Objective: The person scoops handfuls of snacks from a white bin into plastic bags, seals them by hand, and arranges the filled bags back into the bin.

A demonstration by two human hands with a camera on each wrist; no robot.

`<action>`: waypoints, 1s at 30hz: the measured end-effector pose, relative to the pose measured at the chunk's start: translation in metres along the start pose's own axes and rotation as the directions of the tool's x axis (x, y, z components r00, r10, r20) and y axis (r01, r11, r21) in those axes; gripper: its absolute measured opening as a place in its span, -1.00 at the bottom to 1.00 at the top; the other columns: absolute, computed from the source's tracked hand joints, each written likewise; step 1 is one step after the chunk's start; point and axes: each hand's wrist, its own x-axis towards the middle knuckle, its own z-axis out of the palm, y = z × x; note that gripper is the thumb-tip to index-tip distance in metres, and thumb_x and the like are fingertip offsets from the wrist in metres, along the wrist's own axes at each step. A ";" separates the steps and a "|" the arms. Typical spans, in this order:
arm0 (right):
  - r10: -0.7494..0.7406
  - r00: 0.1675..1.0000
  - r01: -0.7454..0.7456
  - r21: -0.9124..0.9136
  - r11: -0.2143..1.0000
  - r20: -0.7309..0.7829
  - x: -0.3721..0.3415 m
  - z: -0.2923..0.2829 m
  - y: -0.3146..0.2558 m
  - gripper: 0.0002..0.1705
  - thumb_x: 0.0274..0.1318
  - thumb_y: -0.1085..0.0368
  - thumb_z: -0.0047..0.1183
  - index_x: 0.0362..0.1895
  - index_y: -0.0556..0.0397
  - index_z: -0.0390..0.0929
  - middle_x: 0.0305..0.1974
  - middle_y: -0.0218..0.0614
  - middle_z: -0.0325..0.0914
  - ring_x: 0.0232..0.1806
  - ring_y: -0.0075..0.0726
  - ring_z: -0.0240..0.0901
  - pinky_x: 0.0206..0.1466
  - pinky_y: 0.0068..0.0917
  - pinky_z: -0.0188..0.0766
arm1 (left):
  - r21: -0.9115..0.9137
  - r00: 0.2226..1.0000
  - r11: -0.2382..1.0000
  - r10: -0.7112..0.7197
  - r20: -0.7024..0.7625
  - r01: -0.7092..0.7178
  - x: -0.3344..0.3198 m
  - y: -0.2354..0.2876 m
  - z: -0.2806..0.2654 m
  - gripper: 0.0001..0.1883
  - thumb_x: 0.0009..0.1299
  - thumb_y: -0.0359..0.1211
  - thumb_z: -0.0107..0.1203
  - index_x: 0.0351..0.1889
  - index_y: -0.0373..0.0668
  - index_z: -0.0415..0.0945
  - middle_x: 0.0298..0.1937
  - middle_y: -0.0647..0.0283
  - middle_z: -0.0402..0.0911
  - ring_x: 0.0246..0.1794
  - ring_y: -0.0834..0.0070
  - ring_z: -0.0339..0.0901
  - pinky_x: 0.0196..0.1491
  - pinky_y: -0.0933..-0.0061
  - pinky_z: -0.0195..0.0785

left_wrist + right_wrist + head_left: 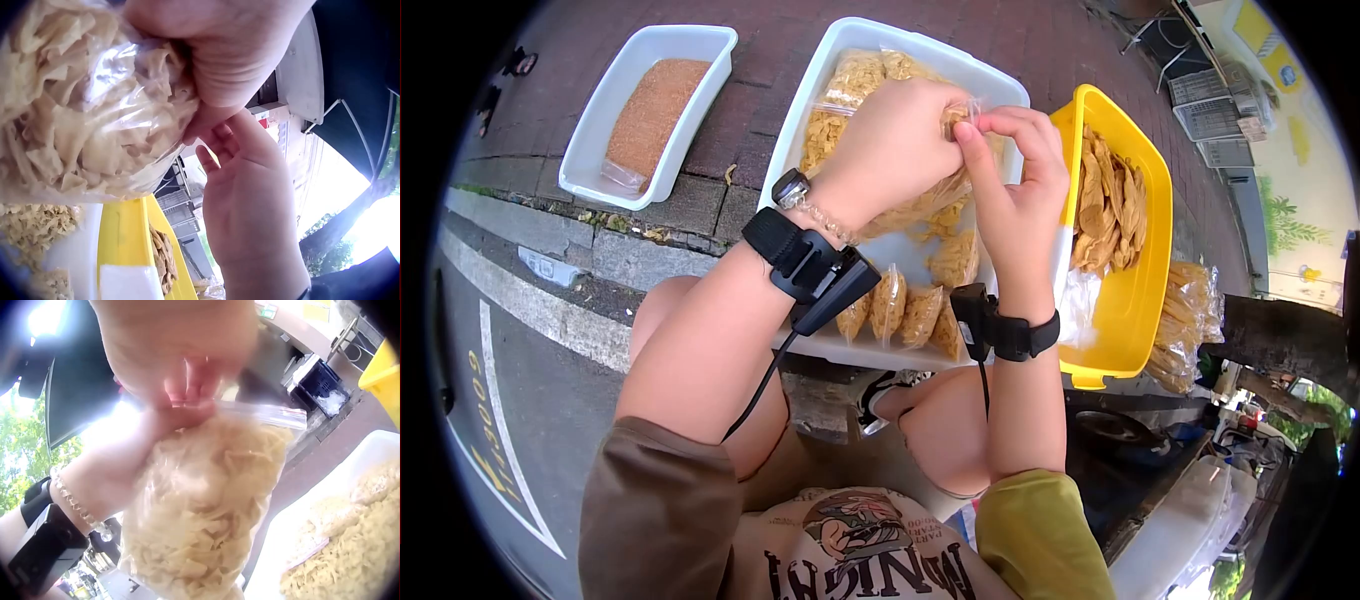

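Observation:
A clear zip bag of pale yellow, curled flat pieces [94, 106] [200, 512] hangs below both hands, over the white tub. My left hand [900, 145] [231, 50] [112, 469] grips it by its top edge. Thumb and fingers of my right hand [1022, 180] [250, 200] [181, 350] pinch the same top edge at the seal strip, close against the left fingers. In the right wrist view the strip [269, 414] runs out past the fingertips. Whether the seal is fully closed, I cannot tell.
The white tub [800, 110] holds more filled bags, several small ones standing along its near side [888, 303]. To the right, a yellow tub [1135, 300] holds long brown pieces [1108, 200], with bagged goods [1185, 325] beside it. Another white tub [580, 150] at left contains reddish-brown granules [658, 120].

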 end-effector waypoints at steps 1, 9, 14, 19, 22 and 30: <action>0.000 1.000 0.000 0.000 1.000 0.003 0.000 0.000 0.001 -0.83 -0.04 0.38 0.25 -0.30 0.07 0.57 -0.33 -0.32 0.57 -0.24 -0.29 0.44 -0.04 -0.43 0.27 | 0.027 1.000 1.000 0.006 -0.013 -0.006 0.000 0.000 -0.001 -0.82 0.18 -0.44 0.12 -0.27 -0.28 0.58 -0.33 0.03 0.63 -0.29 0.15 0.60 -0.20 0.35 0.41; 0.026 0.999 -0.016 -0.215 0.976 0.043 -0.003 -0.001 -0.005 -0.95 0.14 0.31 0.10 -0.32 -0.06 0.59 -0.38 -0.47 0.58 -0.25 -0.38 0.41 0.06 -0.34 -0.05 | 0.060 1.000 0.998 -0.007 -0.012 0.008 -0.003 0.002 0.002 -0.81 0.17 -0.38 0.15 -0.28 -0.27 0.57 -0.34 -0.01 0.62 -0.29 0.11 0.59 -0.21 0.31 0.41; 0.045 0.999 -0.045 -0.034 0.998 -0.022 -0.002 0.007 -0.007 -0.95 0.11 0.29 0.14 -0.33 -0.06 0.58 -0.37 -0.47 0.58 -0.26 -0.39 0.39 0.04 -0.37 -0.04 | -0.056 1.000 0.998 -0.009 -0.020 0.008 -0.002 0.001 0.004 -0.81 0.18 -0.39 0.16 -0.29 -0.30 0.57 -0.34 0.01 0.63 -0.27 0.18 0.62 -0.20 0.32 0.42; -0.003 0.990 0.018 0.107 0.994 -0.139 0.001 0.009 -0.002 -0.93 0.05 0.34 0.19 -0.35 -0.01 0.56 -0.35 -0.41 0.58 -0.25 -0.38 0.38 0.01 -0.42 0.11 | -0.120 0.993 0.987 -0.095 0.062 0.102 0.001 -0.001 0.005 -0.84 0.19 -0.43 0.15 -0.29 -0.30 0.61 -0.34 0.08 0.66 -0.30 0.35 0.63 -0.19 0.38 0.42; 0.185 0.978 -0.163 0.208 0.965 -0.093 -0.005 0.010 -0.004 -0.92 0.05 0.39 0.18 -0.34 0.02 0.55 -0.35 -0.37 0.57 -0.25 -0.33 0.40 -0.02 -0.45 0.19 | -0.079 0.999 0.996 -0.043 0.022 0.045 -0.001 0.002 0.006 -0.85 0.20 -0.45 0.14 -0.31 -0.30 0.63 -0.34 0.10 0.67 -0.32 0.38 0.62 -0.19 0.41 0.42; 0.012 0.997 -0.007 0.066 0.998 -0.079 -0.001 0.005 -0.004 -0.90 0.07 0.38 0.16 -0.31 0.00 0.50 -0.38 -0.38 0.56 -0.35 -0.36 0.42 -0.03 -0.45 0.11 | -0.154 0.999 0.987 -0.050 -0.010 0.048 0.000 0.000 0.009 -0.82 0.15 -0.36 0.16 -0.36 -0.29 0.60 -0.44 0.02 0.61 -0.39 0.19 0.58 -0.27 0.31 0.41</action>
